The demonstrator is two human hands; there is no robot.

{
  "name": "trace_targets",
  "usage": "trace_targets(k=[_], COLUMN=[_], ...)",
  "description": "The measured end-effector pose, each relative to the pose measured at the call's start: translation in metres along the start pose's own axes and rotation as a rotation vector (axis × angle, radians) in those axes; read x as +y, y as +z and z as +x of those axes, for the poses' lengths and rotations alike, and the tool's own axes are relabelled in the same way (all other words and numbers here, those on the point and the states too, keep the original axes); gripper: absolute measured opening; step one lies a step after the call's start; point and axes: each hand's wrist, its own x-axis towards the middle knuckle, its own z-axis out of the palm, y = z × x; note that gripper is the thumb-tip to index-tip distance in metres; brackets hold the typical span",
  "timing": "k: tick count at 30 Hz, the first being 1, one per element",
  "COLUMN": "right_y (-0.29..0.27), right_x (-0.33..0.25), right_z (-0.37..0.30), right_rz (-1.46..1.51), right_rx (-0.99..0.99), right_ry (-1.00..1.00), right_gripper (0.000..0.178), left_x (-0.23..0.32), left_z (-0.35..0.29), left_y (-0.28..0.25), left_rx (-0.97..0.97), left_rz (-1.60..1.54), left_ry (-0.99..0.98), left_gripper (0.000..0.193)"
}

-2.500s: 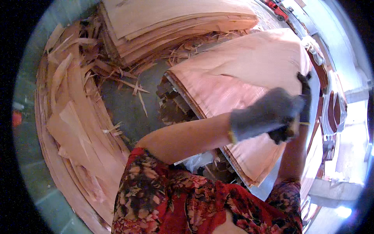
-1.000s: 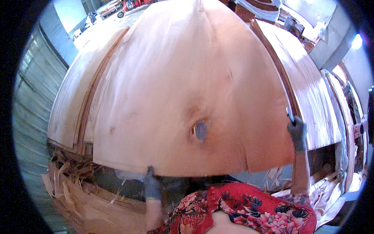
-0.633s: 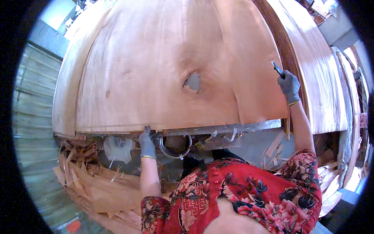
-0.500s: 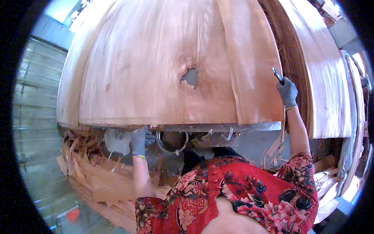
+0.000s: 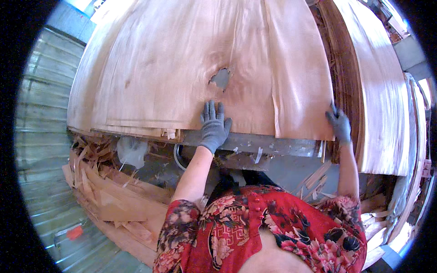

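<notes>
Nearest is the person's red floral shirt (image 5: 236, 227), behind both hands. Back and to the left of the left hand, torn wood scraps (image 5: 109, 200) lie heaped; a crumpled translucent plastic piece (image 5: 132, 152) sits beside the heap, nearer that hand. Just left of the left wrist, part of a pale ring (image 5: 176, 157) shows. A grey strip (image 5: 287, 148) runs from under the left hand toward the right hand, below the sheet's near edge.

The gloved left hand (image 5: 215, 130) rests palm down on the wood sheet (image 5: 173, 68), fingers extended, thumb spread wide. The gloved right hand (image 5: 340, 126) is at the sheet's right edge, fingers bent; something small and dark (image 5: 334, 109) shows at its fingertips, but whether it is gripped I cannot tell.

The sheet stretches ahead of both hands. Just beyond the left fingertips is a ragged hole (image 5: 221, 79). To the right of the right hand stands another wood stack (image 5: 382, 91). Far left of the left hand is a ribbed greenish surface (image 5: 45, 104).
</notes>
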Motion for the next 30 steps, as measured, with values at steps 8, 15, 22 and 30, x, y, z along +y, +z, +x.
trace_targets(k=[8, 15, 22, 30], right_y=[0.022, 0.002, 0.061, -0.097], right_x=[0.007, -0.041, -0.157, 0.028], right_z=[-0.125, -0.217, -0.2, -0.178], right_rz=[-0.264, -0.193, 1.077, 1.205], right_rx=[-0.013, -0.154, -0.446, -0.23], right_ry=[0.111, -0.031, 0.019, 0.145], right_gripper=[0.028, 0.026, 0.024, 0.019], left_x=[-0.005, 0.011, 0.0, -0.031], left_z=[0.003, 0.006, 0.006, 0.013], left_y=[0.0, -0.014, 0.004, 0.016], left_rx=[-0.052, -0.101, -0.118, -0.26], left_rz=[-0.071, -0.088, 0.028, 0.242], left_ry=[-0.021, -0.07, 0.023, 0.063], left_gripper=[0.067, 0.067, 0.066, 0.069])
